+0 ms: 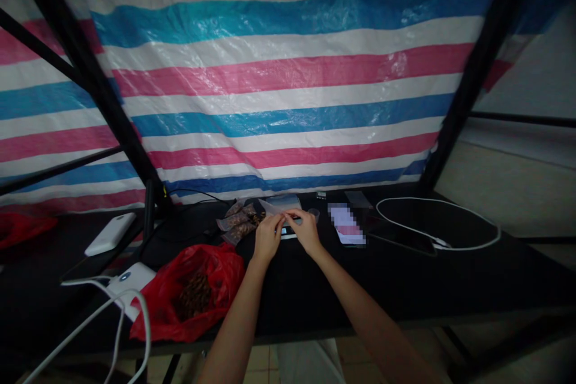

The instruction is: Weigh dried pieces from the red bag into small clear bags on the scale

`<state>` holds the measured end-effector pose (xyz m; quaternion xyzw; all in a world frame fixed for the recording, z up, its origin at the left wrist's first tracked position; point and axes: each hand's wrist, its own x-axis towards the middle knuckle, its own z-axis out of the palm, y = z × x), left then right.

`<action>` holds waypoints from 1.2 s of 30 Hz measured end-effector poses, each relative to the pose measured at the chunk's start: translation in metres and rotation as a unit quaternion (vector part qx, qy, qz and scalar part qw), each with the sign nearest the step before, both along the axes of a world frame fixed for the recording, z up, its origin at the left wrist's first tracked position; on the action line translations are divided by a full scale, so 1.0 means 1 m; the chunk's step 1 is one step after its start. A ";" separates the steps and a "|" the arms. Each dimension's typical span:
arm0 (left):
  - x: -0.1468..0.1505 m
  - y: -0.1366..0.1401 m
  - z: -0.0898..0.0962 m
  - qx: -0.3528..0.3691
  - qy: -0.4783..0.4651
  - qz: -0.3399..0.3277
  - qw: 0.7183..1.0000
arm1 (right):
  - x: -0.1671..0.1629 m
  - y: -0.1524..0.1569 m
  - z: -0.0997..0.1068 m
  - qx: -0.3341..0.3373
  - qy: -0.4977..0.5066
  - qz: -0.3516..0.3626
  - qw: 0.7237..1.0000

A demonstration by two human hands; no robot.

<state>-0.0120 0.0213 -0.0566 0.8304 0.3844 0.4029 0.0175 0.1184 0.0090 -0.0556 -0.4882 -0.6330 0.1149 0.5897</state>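
My left hand (pixel 269 236) and my right hand (pixel 306 231) meet at the fingertips, both closed in a pinch. At their fingertips is a translucent plastic bag (pixel 271 206), its edge pinched between them. Directly under the hands sits a small digital scale (pixel 288 231) with a lit display, partly hidden by the fingers. Several filled clear bags (pixel 238 223) of brown pieces lie just left of my left hand. A small clear cup (pixel 314 214) stands behind my right hand.
An open red plastic bag (pixel 225 270) of brown pieces lies left of my forearms. A phone (pixel 346 225), a dark flat device (pixel 405 236) and a white cable (pixel 498 229) are on the right. White power banks (pixel 110 234) lie left. Black frame posts (pixel 454 108) flank the striped sheet.
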 end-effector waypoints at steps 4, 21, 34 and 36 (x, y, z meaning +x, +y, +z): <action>0.002 -0.001 -0.002 -0.002 0.016 0.026 1.000 | 0.000 0.001 -0.002 -0.007 -0.003 0.000 1.000; 0.001 0.000 -0.005 0.100 0.089 0.179 0.975 | 0.010 0.010 -0.009 -0.077 0.021 -0.100 0.992; -0.003 -0.002 -0.007 0.157 0.031 0.113 0.981 | 0.000 0.003 -0.011 -0.079 0.008 -0.053 0.995; -0.003 -0.003 -0.007 0.186 0.007 0.097 0.978 | 0.003 0.003 -0.010 -0.119 0.007 -0.087 0.989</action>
